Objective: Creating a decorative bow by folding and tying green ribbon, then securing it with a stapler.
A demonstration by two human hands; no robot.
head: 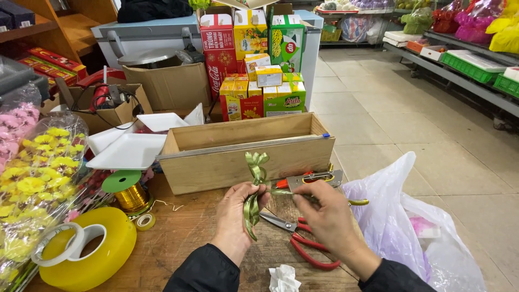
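Observation:
My left hand (pixel 238 213) pinches a looped olive-green ribbon bow (pixel 254 186) at its middle, loops standing up and tails hanging down. My right hand (pixel 327 216) holds the ribbon's free end, pulled out to the right of the bow. Red-handled scissors (pixel 300 238) lie open on the wooden table (pixel 184 238) just below both hands. A stapler-like metal tool with red handles (pixel 313 177) rests behind my right hand, against the wooden box (pixel 243 151).
A spool of gold wire with a green top (pixel 128 190), a big yellow tape roll (pixel 89 249) and a small tape roll (pixel 145 220) sit left. Wrapped yellow flowers (pixel 38 184), white foam trays (pixel 130 148), stacked cartons (pixel 254 70), a plastic bag (pixel 411 227) and crumpled paper (pixel 284 278) surround.

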